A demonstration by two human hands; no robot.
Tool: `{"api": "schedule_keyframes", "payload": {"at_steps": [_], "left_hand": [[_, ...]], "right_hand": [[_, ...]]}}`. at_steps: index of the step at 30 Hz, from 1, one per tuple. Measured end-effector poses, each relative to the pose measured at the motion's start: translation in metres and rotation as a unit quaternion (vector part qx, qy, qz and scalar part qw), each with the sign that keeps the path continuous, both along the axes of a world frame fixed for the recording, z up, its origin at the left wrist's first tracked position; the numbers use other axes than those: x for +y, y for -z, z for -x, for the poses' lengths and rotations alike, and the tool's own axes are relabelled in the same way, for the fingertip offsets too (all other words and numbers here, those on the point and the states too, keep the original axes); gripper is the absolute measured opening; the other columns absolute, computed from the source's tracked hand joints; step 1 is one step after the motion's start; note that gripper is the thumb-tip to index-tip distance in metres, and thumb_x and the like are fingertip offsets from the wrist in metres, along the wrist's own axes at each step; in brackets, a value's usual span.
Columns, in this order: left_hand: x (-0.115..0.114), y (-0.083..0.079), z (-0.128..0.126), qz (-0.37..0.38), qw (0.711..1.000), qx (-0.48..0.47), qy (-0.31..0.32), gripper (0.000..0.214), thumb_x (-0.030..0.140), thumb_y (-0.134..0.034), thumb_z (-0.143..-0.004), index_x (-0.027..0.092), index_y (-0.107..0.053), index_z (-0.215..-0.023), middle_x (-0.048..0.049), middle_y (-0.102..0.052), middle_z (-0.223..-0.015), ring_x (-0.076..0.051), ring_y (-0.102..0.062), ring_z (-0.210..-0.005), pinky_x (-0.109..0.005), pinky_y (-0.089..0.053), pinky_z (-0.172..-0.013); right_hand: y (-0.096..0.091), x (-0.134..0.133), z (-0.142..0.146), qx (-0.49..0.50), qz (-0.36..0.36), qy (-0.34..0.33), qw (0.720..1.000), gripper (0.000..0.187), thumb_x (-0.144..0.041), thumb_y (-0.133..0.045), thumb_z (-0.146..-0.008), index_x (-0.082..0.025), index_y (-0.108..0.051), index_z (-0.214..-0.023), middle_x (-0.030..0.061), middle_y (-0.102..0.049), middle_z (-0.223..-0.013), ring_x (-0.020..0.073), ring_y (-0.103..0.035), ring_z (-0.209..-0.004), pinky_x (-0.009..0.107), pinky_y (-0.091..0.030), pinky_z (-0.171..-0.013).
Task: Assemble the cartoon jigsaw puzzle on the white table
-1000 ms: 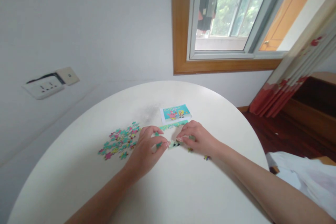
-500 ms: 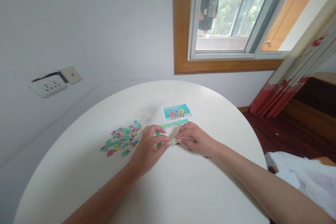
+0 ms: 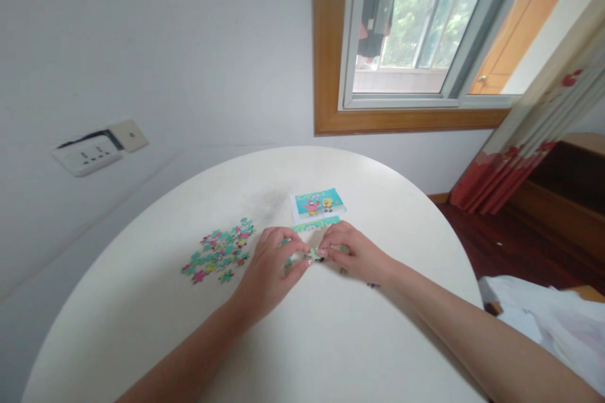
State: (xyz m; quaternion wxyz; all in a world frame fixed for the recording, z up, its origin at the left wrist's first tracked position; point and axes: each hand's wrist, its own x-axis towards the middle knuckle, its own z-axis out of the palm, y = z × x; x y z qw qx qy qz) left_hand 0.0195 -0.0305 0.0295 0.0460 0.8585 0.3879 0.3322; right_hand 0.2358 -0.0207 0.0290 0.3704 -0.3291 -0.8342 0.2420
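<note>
My left hand [image 3: 276, 259] and my right hand [image 3: 352, 252] meet over the table, thumbs and fingertips pinched on small pale green jigsaw puzzle pieces [image 3: 315, 255] between them. Whether these pieces are joined is too small to tell. Just beyond my fingers lies a strip of joined puzzle [image 3: 316, 224], partly covered by both hands. Behind it rests a picture card [image 3: 319, 203] with a pink and a yellow cartoon figure on turquoise. Under my right wrist a loose dark piece [image 3: 373, 285] shows. To the left of my left hand spreads a pile of loose puzzle pieces [image 3: 220, 250].
All of this is on a round white table [image 3: 302, 352] against a white wall with a socket [image 3: 92, 154]. A wood-framed window [image 3: 326, 119] is above the far edge. At right are a curtain [image 3: 501, 170] and white cloth [image 3: 543, 315].
My hands stay pinched at nearly the same spot, with the fingers shifting slightly around the small pieces. The pile and the card lie as before.
</note>
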Motion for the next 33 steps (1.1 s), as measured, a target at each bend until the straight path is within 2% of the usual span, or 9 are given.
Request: {"api": "schedule_keyframes", "payload": {"at_steps": [5,15,22,29,33], "left_hand": [[-0.004,-0.003,-0.002,-0.044,0.999,0.01,-0.003,0.024,0.023,-0.067,-0.08,0.021,-0.061,-0.103,-0.0058,-0.055,-0.1,-0.023,-0.049,-0.101,-0.039,-0.041,-0.091],[-0.005,-0.008,-0.001,-0.073,0.996,0.038,-0.027,0.012,0.025,-0.067,-0.081,0.025,-0.068,-0.093,-0.0043,-0.058,-0.098,-0.022,-0.051,-0.097,-0.039,-0.04,-0.089],[0.001,-0.008,0.006,-0.087,0.994,0.058,-0.034,0.012,0.027,-0.067,-0.08,0.025,-0.068,-0.092,-0.0052,-0.058,-0.099,-0.024,-0.05,-0.099,-0.042,-0.039,-0.091],[0.006,-0.007,0.012,-0.085,0.993,0.068,-0.045,0.011,0.026,-0.067,-0.078,0.026,-0.069,-0.089,-0.0054,-0.058,-0.099,-0.025,-0.051,-0.1,-0.041,-0.04,-0.089],[0.009,-0.006,0.015,-0.072,0.993,0.078,-0.049,0.01,0.028,-0.067,-0.077,0.026,-0.069,-0.087,-0.0054,-0.058,-0.099,-0.025,-0.051,-0.1,-0.042,-0.039,-0.089]], "right_hand": [[0.0,-0.001,0.003,0.015,0.005,-0.007,1.0,0.017,-0.027,-0.058,-0.087,-0.019,-0.071,-0.081,0.0047,-0.069,-0.082,0.0156,-0.059,-0.084,0.029,-0.043,-0.083],[-0.001,-0.001,0.006,0.016,0.029,-0.015,0.999,0.022,-0.03,-0.056,-0.089,-0.018,-0.071,-0.078,0.0041,-0.069,-0.079,0.0152,-0.059,-0.082,0.029,-0.043,-0.082],[-0.016,0.004,-0.021,-0.06,0.007,0.056,0.997,0.018,-0.015,-0.055,-0.084,-0.02,-0.072,-0.088,0.0048,-0.071,-0.087,0.0185,-0.06,-0.09,0.033,-0.041,-0.087],[-0.029,0.003,-0.049,-0.155,0.059,-0.002,0.986,0.016,-0.015,-0.061,-0.079,-0.02,-0.075,-0.085,0.0036,-0.069,-0.08,0.0156,-0.06,-0.079,0.03,-0.044,-0.081],[-0.03,0.003,-0.057,-0.17,0.098,-0.002,0.981,0.018,-0.014,-0.062,-0.076,-0.019,-0.074,-0.087,0.0033,-0.066,-0.079,0.0141,-0.059,-0.075,0.026,-0.046,-0.072]]}}
